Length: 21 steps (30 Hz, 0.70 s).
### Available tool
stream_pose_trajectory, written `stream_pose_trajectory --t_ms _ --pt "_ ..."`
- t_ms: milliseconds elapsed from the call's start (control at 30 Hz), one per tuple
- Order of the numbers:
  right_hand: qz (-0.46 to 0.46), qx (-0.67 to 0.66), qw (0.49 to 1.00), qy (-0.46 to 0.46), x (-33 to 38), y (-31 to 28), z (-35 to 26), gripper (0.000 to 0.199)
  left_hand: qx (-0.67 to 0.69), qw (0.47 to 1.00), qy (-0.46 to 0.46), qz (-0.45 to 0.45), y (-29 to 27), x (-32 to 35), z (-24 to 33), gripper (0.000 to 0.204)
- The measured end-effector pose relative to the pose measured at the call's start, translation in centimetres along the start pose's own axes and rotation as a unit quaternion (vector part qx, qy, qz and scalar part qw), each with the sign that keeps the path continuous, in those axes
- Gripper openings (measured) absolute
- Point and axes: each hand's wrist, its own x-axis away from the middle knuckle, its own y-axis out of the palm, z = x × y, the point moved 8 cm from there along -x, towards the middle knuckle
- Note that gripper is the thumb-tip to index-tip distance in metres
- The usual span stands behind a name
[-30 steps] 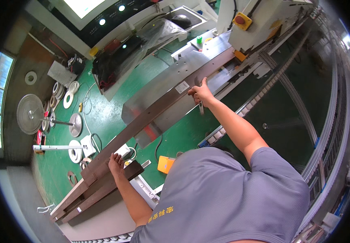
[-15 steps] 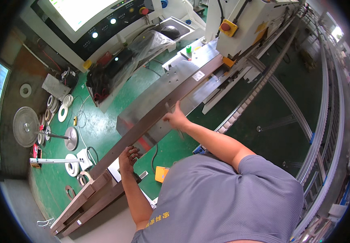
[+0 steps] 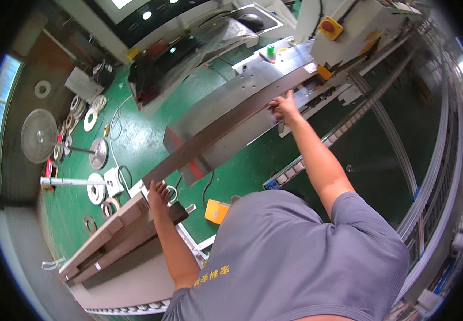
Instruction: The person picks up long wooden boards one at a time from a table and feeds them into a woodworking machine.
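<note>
A long brown board (image 3: 218, 128) lies on the shiny metal bed (image 3: 237, 150) of a machine, its far end at the machine head. At the board's near left end, my left hand (image 3: 158, 195) has its fingers bent against the end, closed on it. My right hand (image 3: 285, 108) is farther along, at the board's right side near the machine head. Its fingers are curled and its thumb points up. A thin grey strip (image 3: 281, 127) shows below that hand, seemingly held in it; its kind is not clear.
More brown boards (image 3: 116, 235) lie on a support at the lower left. The white machine head (image 3: 362, 40) has a red button on a yellow box. An orange box (image 3: 216, 212) stands on the green floor. A roller rail (image 3: 344, 128) runs at the right, and a fan (image 3: 40, 136) stands left.
The brown board has slid toward the machine head. My right hand has moved up and right alongside it, while my left hand has come to the board's near end. The view has shifted too.
</note>
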Motion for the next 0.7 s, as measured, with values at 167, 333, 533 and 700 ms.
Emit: stream_pose_trajectory --t_ms 167,333,533,700 --pt "-0.04 0.061 0.997 -0.018 3.6 3.5 3.1 0.087 0.013 0.997 -0.034 -0.066 5.3 -0.6 -2.0 0.03" --pt "-0.253 0.116 0.956 0.097 14.2 14.8 10.4 0.056 -0.135 0.984 0.047 -0.103 8.9 3.3 0.0 0.024" --pt "-0.252 0.149 0.956 0.007 9.3 13.4 10.3 0.037 -0.357 0.782 0.36 0.362 -7.5 8.4 4.0 0.052" --pt "-0.218 0.11 0.969 0.026 7.0 11.2 8.6 0.031 -0.319 0.757 0.095 0.563 -19.4 9.7 -6.3 0.114"
